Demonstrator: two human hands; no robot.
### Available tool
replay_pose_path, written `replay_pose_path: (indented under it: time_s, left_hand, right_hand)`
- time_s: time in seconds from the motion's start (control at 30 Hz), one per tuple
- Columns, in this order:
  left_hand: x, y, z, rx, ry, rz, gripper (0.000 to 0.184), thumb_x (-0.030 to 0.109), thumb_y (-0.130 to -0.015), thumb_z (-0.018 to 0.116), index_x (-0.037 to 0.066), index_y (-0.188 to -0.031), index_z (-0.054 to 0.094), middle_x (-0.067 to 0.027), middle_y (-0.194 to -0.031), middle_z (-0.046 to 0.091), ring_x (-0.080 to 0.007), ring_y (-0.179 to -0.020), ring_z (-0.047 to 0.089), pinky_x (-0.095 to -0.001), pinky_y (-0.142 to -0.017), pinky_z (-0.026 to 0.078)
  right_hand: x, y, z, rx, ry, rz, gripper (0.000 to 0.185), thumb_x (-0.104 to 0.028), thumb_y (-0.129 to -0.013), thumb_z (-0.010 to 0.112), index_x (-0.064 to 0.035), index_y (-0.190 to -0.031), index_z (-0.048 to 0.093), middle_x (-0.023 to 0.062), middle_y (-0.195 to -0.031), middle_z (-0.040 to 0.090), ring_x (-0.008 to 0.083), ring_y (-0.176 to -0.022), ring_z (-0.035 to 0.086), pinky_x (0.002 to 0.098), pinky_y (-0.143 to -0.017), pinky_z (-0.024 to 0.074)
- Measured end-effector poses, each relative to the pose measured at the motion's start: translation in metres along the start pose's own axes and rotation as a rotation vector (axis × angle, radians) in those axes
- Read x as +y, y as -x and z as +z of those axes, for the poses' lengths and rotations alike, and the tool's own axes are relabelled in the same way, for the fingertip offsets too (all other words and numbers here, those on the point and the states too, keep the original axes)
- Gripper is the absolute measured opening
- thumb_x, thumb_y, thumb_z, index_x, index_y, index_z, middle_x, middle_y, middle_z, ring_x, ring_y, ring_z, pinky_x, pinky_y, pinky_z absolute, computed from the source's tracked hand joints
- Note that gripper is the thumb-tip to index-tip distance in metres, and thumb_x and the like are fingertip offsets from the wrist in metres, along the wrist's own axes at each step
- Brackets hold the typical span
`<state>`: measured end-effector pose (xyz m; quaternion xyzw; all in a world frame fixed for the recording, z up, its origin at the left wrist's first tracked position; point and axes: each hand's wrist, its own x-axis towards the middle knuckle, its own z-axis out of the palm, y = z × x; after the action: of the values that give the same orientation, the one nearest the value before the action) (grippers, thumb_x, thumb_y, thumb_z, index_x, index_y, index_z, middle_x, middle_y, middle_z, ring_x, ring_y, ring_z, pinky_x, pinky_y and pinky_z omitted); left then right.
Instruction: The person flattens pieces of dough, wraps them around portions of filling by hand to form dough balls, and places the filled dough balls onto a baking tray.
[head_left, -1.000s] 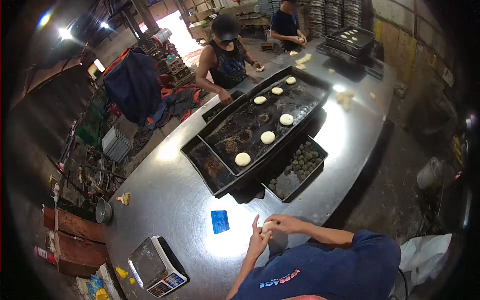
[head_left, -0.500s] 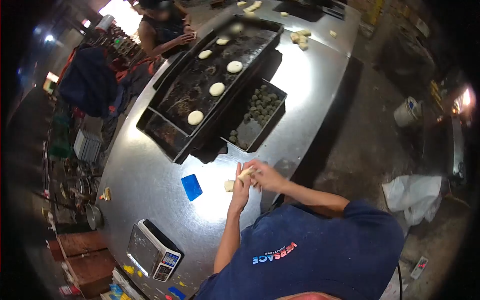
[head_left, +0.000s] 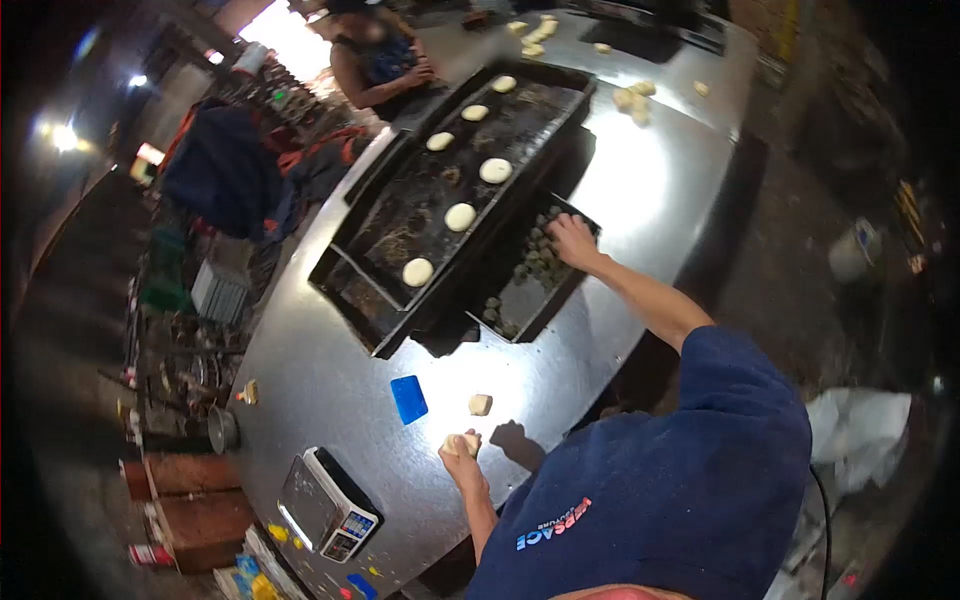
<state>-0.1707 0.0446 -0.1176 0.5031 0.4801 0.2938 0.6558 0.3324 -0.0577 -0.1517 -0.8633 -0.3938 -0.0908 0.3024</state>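
My left hand is closed around a flattened piece of pale dough, just over the metal table. Another dough piece, small and blocky, lies beyond it on the table. My right hand is stretched over the far end of a metal tray of dark round balls. Its fingers are apart and touch the balls; the fingertips are partly hidden among them. Left of the loose dough lies a blue scraper.
A large black baking pan holding several pale dough discs stands beyond the scraper. A digital scale sits near the left edge. More dough pieces lie at the far end. Another person stands across the table, hands together.
My right hand has left the dough at my left hand and moved forward to the tray of balls. My left hand has kept the dough and lowered nearer me. The view has shifted.
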Motion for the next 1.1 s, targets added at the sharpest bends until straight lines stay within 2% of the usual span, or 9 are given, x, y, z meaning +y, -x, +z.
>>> replay_pose_path:
  time_s: [0.2,0.33,0.37,0.47,0.53,0.83,0.97,1.03,1.1]
  left_hand:
    - [0.032,0.035,0.036,0.069,0.006,-0.051,0.035,0.023,-0.105,0.054,-0.001,-0.129,0.052,-0.0203,-0.111,0.067,-0.0280,-0.094,0.071,-0.0334,-0.079,0.059]
    - [0.012,0.020,0.053,-0.085,0.293,-0.190,0.042,0.034,-0.105,0.053,0.003,-0.133,0.051,-0.0177,-0.116,0.067,-0.0254,-0.111,0.066,-0.0355,-0.090,0.055]
    - [0.018,0.020,0.060,-0.107,0.305,-0.248,0.043,0.036,-0.106,0.052,0.004,-0.134,0.051,-0.0168,-0.119,0.066,-0.0254,-0.114,0.065,-0.0360,-0.092,0.054]
    - [0.033,0.014,0.083,-0.147,0.366,-0.410,0.040,0.038,-0.105,0.053,0.008,-0.131,0.054,-0.0066,-0.119,0.066,-0.0179,-0.108,0.065,-0.0288,-0.088,0.050]
    - [0.012,-0.003,0.077,-0.249,0.417,-0.349,0.039,0.039,-0.105,0.052,0.008,-0.129,0.055,-0.0061,-0.116,0.066,-0.0173,-0.103,0.065,-0.0295,-0.086,0.050]
    - [0.051,0.019,0.072,-0.297,0.166,-0.207,0.047,0.044,-0.109,0.038,0.005,-0.128,0.057,-0.0084,-0.116,0.064,-0.0188,-0.108,0.063,-0.0354,-0.093,0.053]
    - [0.062,0.017,0.066,-0.378,0.189,0.067,0.057,0.047,-0.110,0.032,0.001,-0.136,0.054,-0.0119,-0.121,0.064,-0.0211,-0.112,0.062,-0.0340,-0.097,0.051]
    - [0.082,0.019,0.055,-0.553,0.020,0.151,0.051,0.042,-0.107,0.047,0.002,-0.139,0.053,-0.0123,-0.128,0.062,-0.0193,-0.118,0.058,-0.0331,-0.101,0.047]
    - [0.095,0.015,0.045,-0.704,-0.179,0.288,0.051,0.037,-0.102,0.060,0.003,-0.140,0.053,-0.0136,-0.131,0.061,-0.0199,-0.119,0.058,-0.0333,-0.102,0.047]
  right_hand:
    - [0.024,-0.003,0.015,-0.032,0.203,-0.066,0.040,-0.018,-0.079,0.074,-0.0090,-0.116,0.060,0.0099,-0.115,0.056,0.0343,-0.113,0.049,0.0487,-0.093,0.0381]
    - [-0.078,0.030,-0.006,-0.033,-0.294,0.004,0.039,-0.023,-0.084,0.070,-0.0068,-0.118,0.060,0.0155,-0.114,0.062,0.0370,-0.112,0.054,0.0507,-0.098,0.0400]
    - [-0.106,0.053,0.004,0.011,-0.504,-0.029,0.041,-0.022,-0.079,0.076,-0.0099,-0.115,0.061,0.0116,-0.100,0.063,0.0331,-0.098,0.055,0.0462,-0.086,0.0427]
    - [-0.182,0.126,0.007,-0.185,-0.656,-0.336,0.038,-0.019,-0.075,0.080,-0.0089,-0.109,0.066,0.0091,-0.100,0.065,0.0306,-0.089,0.059,0.0428,-0.085,0.0453]
    - [-0.215,0.163,-0.009,-0.500,-0.773,-0.331,0.036,-0.019,-0.079,0.078,-0.0081,-0.111,0.066,0.0103,-0.106,0.065,0.0297,-0.101,0.058,0.0433,-0.089,0.0433]
    - [-0.253,0.185,-0.036,-0.290,-0.562,-0.440,0.027,-0.026,-0.091,0.070,-0.0104,-0.113,0.067,0.0070,-0.115,0.063,0.0233,-0.108,0.057,0.0415,-0.097,0.0368]
    - [-0.256,0.163,-0.020,-0.590,-0.809,0.028,0.035,-0.033,-0.091,0.073,-0.0080,-0.115,0.065,0.0105,-0.123,0.058,0.0210,-0.116,0.054,0.0407,-0.100,0.0423]
    - [-0.264,0.158,-0.031,-0.624,-1.123,0.347,0.049,-0.035,-0.091,0.074,-0.0065,-0.128,0.059,0.0126,-0.132,0.051,0.0220,-0.122,0.051,0.0391,-0.100,0.0471]
    - [-0.255,0.148,-0.044,-0.891,-1.080,0.111,0.059,-0.030,-0.091,0.075,-0.0073,-0.140,0.052,0.0127,-0.137,0.047,0.0215,-0.123,0.051,0.0357,-0.099,0.0492]
